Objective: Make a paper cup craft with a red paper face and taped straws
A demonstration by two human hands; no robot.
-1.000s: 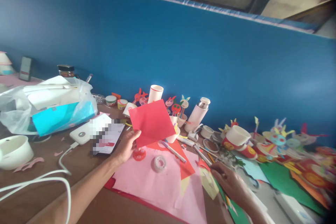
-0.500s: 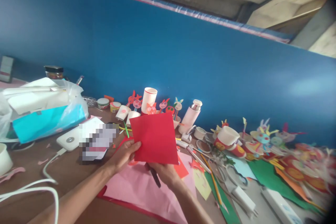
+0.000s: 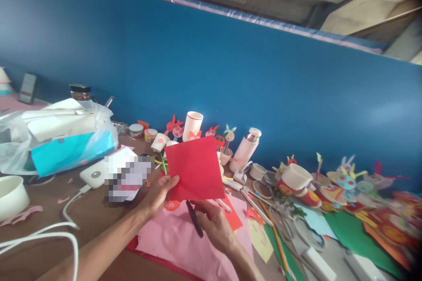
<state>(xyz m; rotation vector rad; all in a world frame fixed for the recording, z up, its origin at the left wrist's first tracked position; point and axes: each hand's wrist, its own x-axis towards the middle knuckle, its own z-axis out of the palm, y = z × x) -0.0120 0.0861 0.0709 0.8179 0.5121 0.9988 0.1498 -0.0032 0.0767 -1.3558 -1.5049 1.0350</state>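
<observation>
A square sheet of red paper [image 3: 195, 169] is held up in front of me, its lower left edge pinched between the thumb and fingers of my left hand [image 3: 165, 189]. Just below the sheet, my right hand [image 3: 216, 224] is closed around what look like dark-handled scissors [image 3: 195, 219]. Only the handle shows; the blades are hidden behind the paper or the fingers. Under both hands lies a pink sheet [image 3: 184, 246] on the table, with a piece of orange-red paper [image 3: 233, 215] by my right hand.
Left are a plastic bag of paper [image 3: 66, 140], a white power bank [image 3: 97, 178] with a cable, and a blurred-out phone [image 3: 128, 182]. Behind stand paper cups with paper animal figures and a pink flask [image 3: 245, 149]. A pencil [image 3: 273, 232] and chargers lie right.
My right hand has come down and away from the lower edge of the red paper, showing more of the dark handle. The left hand keeps its pinch. The view has shifted slightly.
</observation>
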